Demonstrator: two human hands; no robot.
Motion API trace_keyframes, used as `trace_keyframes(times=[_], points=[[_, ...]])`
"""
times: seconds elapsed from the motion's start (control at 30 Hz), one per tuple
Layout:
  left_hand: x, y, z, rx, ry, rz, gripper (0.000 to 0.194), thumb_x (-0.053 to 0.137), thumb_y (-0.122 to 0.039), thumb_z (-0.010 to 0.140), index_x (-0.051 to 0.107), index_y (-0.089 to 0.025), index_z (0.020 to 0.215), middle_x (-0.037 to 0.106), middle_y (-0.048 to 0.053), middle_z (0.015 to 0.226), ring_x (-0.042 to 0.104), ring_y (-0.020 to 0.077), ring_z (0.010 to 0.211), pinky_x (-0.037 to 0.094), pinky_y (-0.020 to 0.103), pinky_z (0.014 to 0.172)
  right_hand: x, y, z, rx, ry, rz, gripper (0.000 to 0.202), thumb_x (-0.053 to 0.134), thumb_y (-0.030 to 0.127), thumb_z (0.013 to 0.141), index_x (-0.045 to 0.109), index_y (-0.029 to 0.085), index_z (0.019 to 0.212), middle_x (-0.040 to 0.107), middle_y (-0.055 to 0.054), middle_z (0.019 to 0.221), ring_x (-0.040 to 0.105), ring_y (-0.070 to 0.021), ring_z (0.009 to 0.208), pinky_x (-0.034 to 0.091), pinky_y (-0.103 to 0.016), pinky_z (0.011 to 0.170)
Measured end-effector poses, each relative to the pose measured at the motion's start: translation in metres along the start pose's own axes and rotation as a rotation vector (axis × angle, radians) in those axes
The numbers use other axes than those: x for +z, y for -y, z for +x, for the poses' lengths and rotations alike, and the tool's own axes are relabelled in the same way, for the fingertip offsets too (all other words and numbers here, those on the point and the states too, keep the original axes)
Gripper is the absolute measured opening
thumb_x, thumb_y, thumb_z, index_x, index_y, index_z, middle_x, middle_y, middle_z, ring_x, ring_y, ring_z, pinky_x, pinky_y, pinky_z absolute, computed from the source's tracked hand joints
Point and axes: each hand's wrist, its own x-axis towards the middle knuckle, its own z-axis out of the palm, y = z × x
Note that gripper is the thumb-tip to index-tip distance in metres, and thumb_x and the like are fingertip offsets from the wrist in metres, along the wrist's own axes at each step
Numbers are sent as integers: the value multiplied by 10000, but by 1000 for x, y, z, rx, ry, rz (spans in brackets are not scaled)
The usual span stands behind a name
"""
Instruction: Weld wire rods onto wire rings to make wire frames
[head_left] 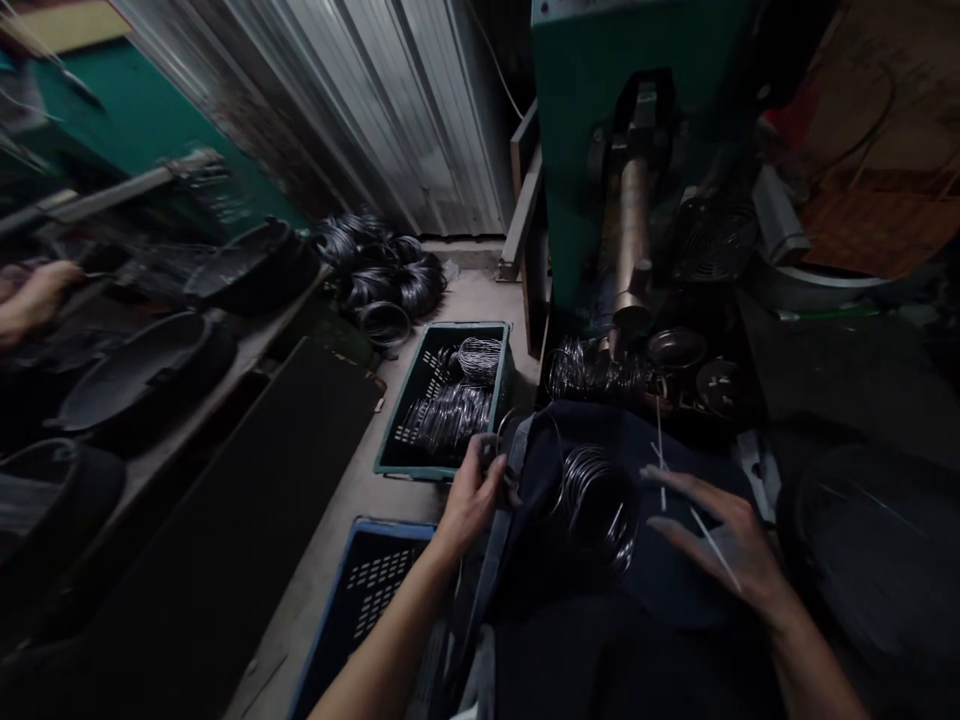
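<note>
My left hand (pixel 480 490) is closed on a thin wire ring (pixel 559 450), beside the near right corner of a green crate (pixel 382 455). A bunch of shiny wire rings (pixel 592 500) lies on the dark cloth (pixel 667 580) over my lap. To the right of that bunch, my right hand (pixel 720 535) has its thumb and fingers apart, with a thin pale rod (pixel 715 548) across its palm and other thin rods (pixel 661 455) by the fingertips. More wire rings (pixel 450 415) fill part of the green crate.
A green machine (pixel 574 190) with a copper-coloured arm (pixel 632 240) stands ahead. Below it lie more wire pieces (pixel 592 370). A blue crate (pixel 360 535) sits at lower left. Black wire coils (pixel 382 265) lie by the metal wall. Another person's hand (pixel 45 295) is at far left.
</note>
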Motion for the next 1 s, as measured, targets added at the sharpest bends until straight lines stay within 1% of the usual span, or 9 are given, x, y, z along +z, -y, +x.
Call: trace_keyframes(times=[0.07, 0.13, 0.27, 0.4, 0.53, 0.6, 0.7, 0.87, 1.0], points=[[7, -19, 5, -9, 43, -104, 446, 667, -469, 732, 485, -239, 1069, 600, -34, 706, 540, 106, 461, 428, 211, 482, 16, 12, 1, -128, 105, -27, 480, 637, 255, 857, 529, 281, 1324, 598, -39, 1273, 592, -247, 1119, 488, -414, 983], [24, -26, 11, 1, 112, -182, 458, 706, -482, 691, 513, -218, 1012, 581, -38, 694, 526, 88, 472, 416, 192, 476, 34, 22, 7, -240, 186, -57, 515, 602, 211, 881, 471, 267, 1376, 572, -46, 1306, 564, -233, 1163, 480, -396, 1007], [63, -11, 24, -8, 252, -323, 441, 739, -455, 669, 562, -175, 961, 579, -23, 724, 518, 84, 556, 413, 188, 533, 55, 36, 21, -357, 239, -131, 550, 576, 146, 888, 418, 213, 1411, 555, -78, 1327, 535, -217, 1203, 477, -357, 1018], [86, 8, 34, -33, 336, -381, 411, 699, -417, 738, 555, -183, 1043, 603, -8, 814, 537, 97, 606, 433, 214, 590, 50, 35, 23, -305, 218, -192, 557, 582, 128, 882, 415, 203, 1408, 569, -80, 1311, 564, -202, 1170, 487, -326, 1003], [90, 8, 36, -21, 418, -390, 410, 676, -359, 780, 572, -196, 1142, 639, 27, 927, 590, 141, 770, 462, 253, 718, 42, 29, 18, -290, 219, -282, 503, 572, 149, 887, 457, 196, 1375, 577, -87, 1301, 571, -212, 1162, 505, -332, 978], [89, 5, 36, -25, 473, -380, 501, 698, -313, 762, 560, -207, 1232, 650, 50, 1012, 595, 173, 882, 457, 279, 797, 40, 27, 18, -299, 212, -333, 472, 567, 150, 885, 485, 185, 1349, 598, -95, 1272, 586, -216, 1142, 521, -338, 953], [88, 1, 36, -62, 530, -363, 655, 727, -253, 726, 500, -225, 1340, 656, 69, 1066, 592, 194, 934, 452, 303, 834, 38, 23, 19, -317, 200, -385, 461, 562, 137, 872, 504, 172, 1327, 614, -105, 1248, 591, -224, 1135, 537, -344, 926], [88, -5, 38, -104, 546, -364, 686, 716, -213, 727, 477, -225, 1370, 649, 77, 1070, 598, 188, 916, 469, 279, 784, 35, 21, 22, -324, 210, -412, 457, 551, 123, 867, 502, 160, 1320, 607, -115, 1257, 578, -221, 1152, 529, -345, 936], [91, -10, 41, -174, 587, -421, 695, 689, -212, 740, 443, -256, 1389, 636, 43, 927, 598, 133, 683, 496, 259, 622, 30, 23, 26, -318, 212, -416, 471, 554, 120, 858, 501, 183, 1321, 608, -102, 1258, 590, -221, 1135, 540, -347, 919]])
